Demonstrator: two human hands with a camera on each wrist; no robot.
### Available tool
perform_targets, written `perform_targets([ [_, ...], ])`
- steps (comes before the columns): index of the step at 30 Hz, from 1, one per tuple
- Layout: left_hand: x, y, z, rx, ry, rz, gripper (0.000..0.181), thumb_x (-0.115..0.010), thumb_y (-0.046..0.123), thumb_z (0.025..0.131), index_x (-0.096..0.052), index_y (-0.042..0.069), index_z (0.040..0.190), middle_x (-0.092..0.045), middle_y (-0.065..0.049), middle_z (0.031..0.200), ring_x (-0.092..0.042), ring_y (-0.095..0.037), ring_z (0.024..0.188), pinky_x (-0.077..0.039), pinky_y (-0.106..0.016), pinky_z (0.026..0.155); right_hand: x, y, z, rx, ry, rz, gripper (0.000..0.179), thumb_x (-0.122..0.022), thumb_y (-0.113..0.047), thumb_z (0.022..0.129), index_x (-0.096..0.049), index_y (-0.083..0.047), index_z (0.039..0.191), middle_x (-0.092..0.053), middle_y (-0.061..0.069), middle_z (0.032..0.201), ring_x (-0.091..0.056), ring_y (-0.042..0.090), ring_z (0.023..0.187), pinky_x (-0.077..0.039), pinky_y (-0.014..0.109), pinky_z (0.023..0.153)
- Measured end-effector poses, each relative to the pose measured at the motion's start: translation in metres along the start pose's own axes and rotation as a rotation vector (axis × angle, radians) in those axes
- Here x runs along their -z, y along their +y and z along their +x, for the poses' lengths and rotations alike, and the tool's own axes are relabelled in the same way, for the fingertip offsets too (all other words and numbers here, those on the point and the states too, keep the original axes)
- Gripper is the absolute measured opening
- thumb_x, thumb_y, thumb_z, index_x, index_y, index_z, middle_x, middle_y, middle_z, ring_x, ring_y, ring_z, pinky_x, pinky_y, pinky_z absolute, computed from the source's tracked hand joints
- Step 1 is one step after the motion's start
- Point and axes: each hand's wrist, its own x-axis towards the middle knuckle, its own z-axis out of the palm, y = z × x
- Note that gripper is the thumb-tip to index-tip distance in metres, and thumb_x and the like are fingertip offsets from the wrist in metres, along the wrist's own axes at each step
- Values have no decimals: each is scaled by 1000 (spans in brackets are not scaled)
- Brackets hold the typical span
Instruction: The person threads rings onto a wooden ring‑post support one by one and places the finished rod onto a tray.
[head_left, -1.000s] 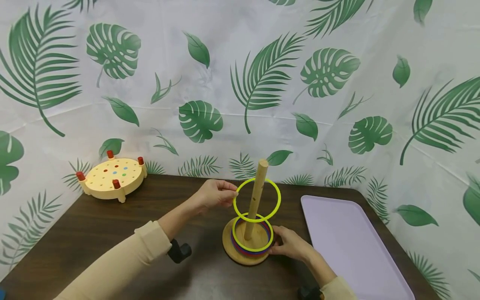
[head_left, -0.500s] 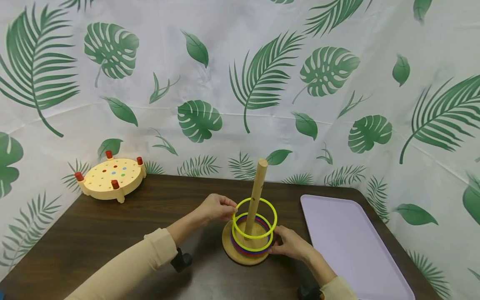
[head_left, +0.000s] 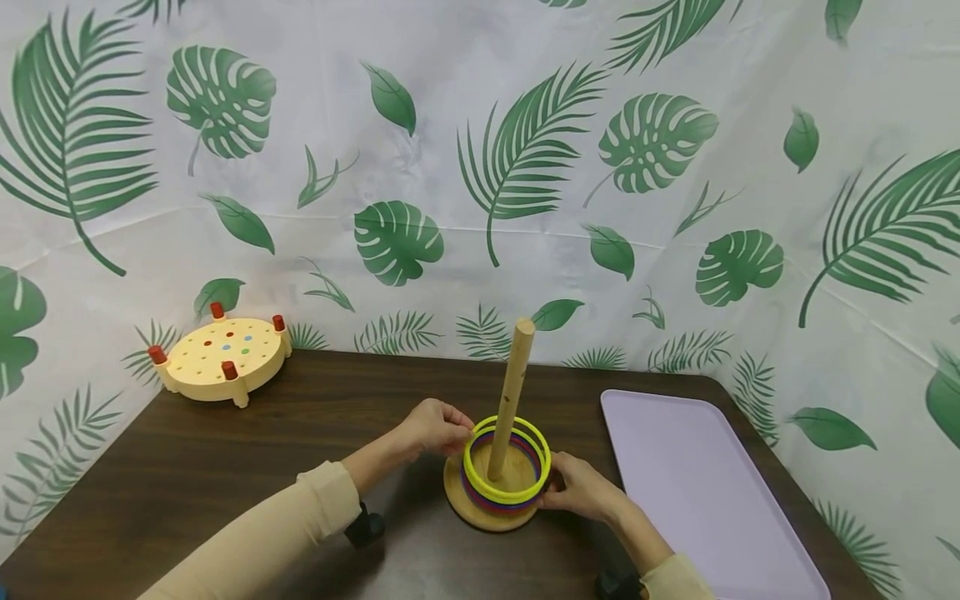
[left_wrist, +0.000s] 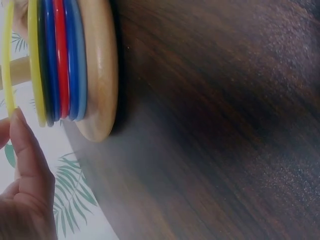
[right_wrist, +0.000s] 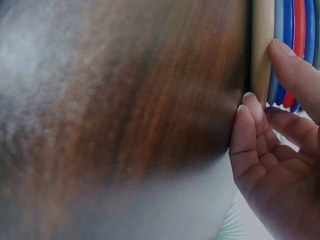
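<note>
My left hand (head_left: 431,429) pinches a thin yellow ring (left_wrist: 7,60) by its left side. This ring encircles the wooden post (head_left: 516,367), just above a stack of rings. A gap shows between it and the stack in the left wrist view. Topmost in the stack is another yellow ring (left_wrist: 36,65); dark green, blue and red rings (left_wrist: 61,65) lie under it. They rest on the round wooden base (left_wrist: 102,75). On the base's right side, my right hand (head_left: 581,487) grips its edge, thumb and fingertips against the wood in the right wrist view.
A lilac tray (head_left: 697,483) lies to the right on the dark wooden table (head_left: 420,550). At the back left stands a round cream pegboard (head_left: 225,358) with red-tipped legs. A leaf-patterned cloth (head_left: 315,125) hangs behind the table.
My left hand has lowered the yellow ring along the post, from well above the stack to just over it. The right hand has stayed at the base.
</note>
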Motion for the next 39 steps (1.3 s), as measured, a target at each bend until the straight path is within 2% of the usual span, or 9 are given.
perform_targets([
  [12, -2, -4, 0, 39, 3, 12, 12, -62, 1, 83, -68, -5, 91, -60, -1, 64, -57, -9, 57, -58, -32, 63, 1, 0, -1, 6, 10, 9, 33, -78, -13, 72, -59, 0, 96, -57, 2, 75, -50, 3, 67, -44, 18, 59],
  [28, -1, -8, -3, 34, 4, 23, 11, -62, 4, 85, -68, -4, 90, -59, -1, 63, -56, -9, 57, -57, -31, 61, -1, 1, 0, 3, 0, -5, 35, -77, -13, 72, -60, -1, 101, -56, 0, 77, -51, 4, 68, -44, 18, 60],
  [39, -2, -10, -3, 48, 4, 15, 12, -63, 5, 86, -68, -4, 92, -62, -3, 68, -58, -10, 60, -58, -32, 64, -1, 1, -1, -17, -2, -5, 37, -77, -14, 73, -60, -1, 103, -56, 0, 78, -51, 4, 69, -45, 19, 61],
])
